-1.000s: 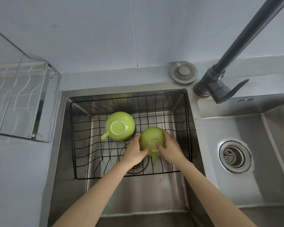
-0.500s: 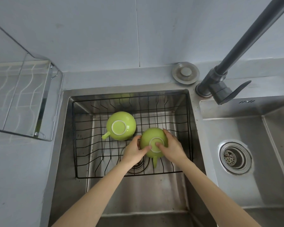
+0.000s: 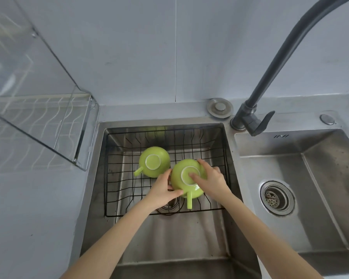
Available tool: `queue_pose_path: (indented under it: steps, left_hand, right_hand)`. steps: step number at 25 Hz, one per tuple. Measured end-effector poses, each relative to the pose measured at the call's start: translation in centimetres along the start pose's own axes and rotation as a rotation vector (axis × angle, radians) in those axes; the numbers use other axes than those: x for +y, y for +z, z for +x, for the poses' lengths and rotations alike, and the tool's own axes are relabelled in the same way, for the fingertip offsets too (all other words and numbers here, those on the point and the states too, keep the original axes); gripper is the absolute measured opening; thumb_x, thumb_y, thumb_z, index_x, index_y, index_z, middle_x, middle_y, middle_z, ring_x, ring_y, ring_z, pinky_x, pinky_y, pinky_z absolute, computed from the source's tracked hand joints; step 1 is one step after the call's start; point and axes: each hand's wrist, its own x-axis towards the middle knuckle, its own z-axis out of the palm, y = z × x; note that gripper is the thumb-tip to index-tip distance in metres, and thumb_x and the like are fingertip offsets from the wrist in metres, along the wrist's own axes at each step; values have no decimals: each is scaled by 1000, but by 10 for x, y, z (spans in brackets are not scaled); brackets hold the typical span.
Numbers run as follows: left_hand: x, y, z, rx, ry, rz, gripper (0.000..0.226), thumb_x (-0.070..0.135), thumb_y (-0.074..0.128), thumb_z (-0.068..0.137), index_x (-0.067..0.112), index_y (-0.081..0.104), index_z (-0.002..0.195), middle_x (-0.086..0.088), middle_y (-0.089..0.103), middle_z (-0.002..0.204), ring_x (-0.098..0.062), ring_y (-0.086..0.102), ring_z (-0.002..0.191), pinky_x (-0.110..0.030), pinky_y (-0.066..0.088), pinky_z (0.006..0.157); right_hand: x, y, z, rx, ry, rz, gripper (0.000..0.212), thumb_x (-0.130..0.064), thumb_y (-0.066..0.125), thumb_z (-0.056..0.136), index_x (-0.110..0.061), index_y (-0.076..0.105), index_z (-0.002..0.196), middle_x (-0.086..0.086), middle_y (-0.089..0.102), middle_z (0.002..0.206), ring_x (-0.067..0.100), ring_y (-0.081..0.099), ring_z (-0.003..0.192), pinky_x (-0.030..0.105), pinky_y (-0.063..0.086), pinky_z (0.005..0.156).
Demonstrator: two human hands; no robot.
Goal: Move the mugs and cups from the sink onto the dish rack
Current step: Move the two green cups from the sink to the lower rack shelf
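Two lime-green mugs lie upside down on a black wire rack (image 3: 210, 150) inside the left sink basin (image 3: 169, 238). The near mug (image 3: 178, 179) has its handle pointing toward me. My left hand (image 3: 162, 190) grips its left side and my right hand (image 3: 209, 181) covers its right side, with fingers over its white base ring. The far mug (image 3: 154, 161) stands free to the upper left, its handle pointing left, apart from both hands.
A dark faucet (image 3: 274, 77) arcs over the divider between the basins. The right basin (image 3: 320, 188) holds a drain strainer (image 3: 275, 197). A round metal stopper (image 3: 220, 107) rests on the back ledge. A clear-sided dish rack (image 3: 38, 125) stands on the left counter.
Both hands have stayed on the near mug, which sits slightly higher and a little turned. The far mug has not moved. The camera has tilted up.
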Motion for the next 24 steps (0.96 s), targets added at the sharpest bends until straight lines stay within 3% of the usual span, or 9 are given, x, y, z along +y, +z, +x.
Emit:
queue_pose_path:
  steps: [5,11,18,22,24]
  left_hand:
    - [19,-13,-35,63,100,52,87,16,70,77,14,14,143,-10,27,144,-21,52,112,-33,39,104]
    - [46,-36,-82,249,292,81,84,24,72,75,14,22,142,-8,38,132,-15,51,100,-23,37,89]
    - [51,-63,-133,374,466,62,78,19,72,75,14,27,139,-3,34,130,-15,50,96,-19,37,84]
    - [38,-86,-160,442,490,69,76,21,71,76,14,28,139,-2,35,129,-13,51,93,-3,43,71]
    - [28,-99,-172,456,482,73,76,22,70,76,15,28,139,-4,36,133,-13,52,93,-7,43,69]
  right_hand:
    - [-23,-7,-37,49,-44,23,72,-45,57,84,-33,20,144,17,34,137,36,40,125,44,39,106]
    - [-61,-19,-87,108,-204,-40,96,-41,70,74,-31,9,146,15,27,142,32,28,133,42,30,111]
    - [-101,-15,-131,166,-346,-103,99,-40,71,74,-28,5,147,18,26,144,34,27,134,45,30,112]
    - [-128,3,-149,162,-400,-142,98,-39,70,75,-28,5,147,19,28,141,36,27,134,44,29,111]
    - [-141,17,-156,148,-409,-146,98,-39,70,75,-28,4,147,20,29,140,37,28,133,44,29,111]
